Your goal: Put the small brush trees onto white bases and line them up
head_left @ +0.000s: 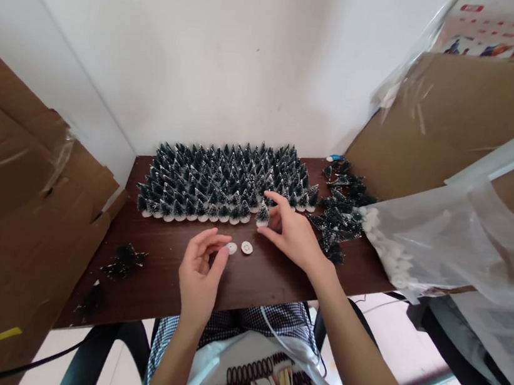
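Note:
My right hand (294, 228) is around a small snow-tipped artificial tree (262, 213) standing upright on a white base. Its thumb is at the base, the index finger reaches up by the top, and the inner fingers are partly hidden. In front of my body, my left hand (202, 267) has its thumb and fingertips at the edge of a white round base (231, 248), which they partly cover. Just right of that lies a second white round base (246, 248), untouched. Behind both hands, several rows of matching little trees (215, 181) stand packed together.
Loose dark tree tops (342, 213) are heaped at the table's right, beside a clear plastic bag (450, 237) with white pieces at its mouth. Another cluster of tops (125, 260) lies at left. Cardboard boxes (11, 185) flank the brown table (153, 292); a wall rises behind.

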`<state>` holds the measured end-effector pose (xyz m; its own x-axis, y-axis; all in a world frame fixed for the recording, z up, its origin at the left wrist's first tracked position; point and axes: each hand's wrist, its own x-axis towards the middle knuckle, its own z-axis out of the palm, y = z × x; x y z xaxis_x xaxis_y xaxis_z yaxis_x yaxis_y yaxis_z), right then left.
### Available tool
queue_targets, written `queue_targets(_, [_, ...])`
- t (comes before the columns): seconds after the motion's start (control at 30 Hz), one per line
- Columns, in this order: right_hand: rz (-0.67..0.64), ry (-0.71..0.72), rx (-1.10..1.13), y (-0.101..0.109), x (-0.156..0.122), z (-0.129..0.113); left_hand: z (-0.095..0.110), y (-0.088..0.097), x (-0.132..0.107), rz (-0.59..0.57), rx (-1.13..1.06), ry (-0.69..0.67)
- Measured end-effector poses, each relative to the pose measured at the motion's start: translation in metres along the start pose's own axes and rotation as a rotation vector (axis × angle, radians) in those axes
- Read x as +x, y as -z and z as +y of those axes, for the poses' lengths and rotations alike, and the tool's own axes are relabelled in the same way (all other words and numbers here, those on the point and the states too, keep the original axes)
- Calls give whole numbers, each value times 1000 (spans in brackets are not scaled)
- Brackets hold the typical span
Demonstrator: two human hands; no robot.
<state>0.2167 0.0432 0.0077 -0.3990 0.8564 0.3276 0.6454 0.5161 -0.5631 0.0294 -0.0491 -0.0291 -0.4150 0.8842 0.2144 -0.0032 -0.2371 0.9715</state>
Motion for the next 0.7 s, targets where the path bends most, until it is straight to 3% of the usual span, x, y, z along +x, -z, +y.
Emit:
queue_targets(0.17, [-7, -63, -167, -4, 13, 14, 1, 0, 1, -18, 17, 5])
queue_targets(0.7, [95, -107, -8, -21, 9, 21, -3, 2, 1, -29, 24, -3])
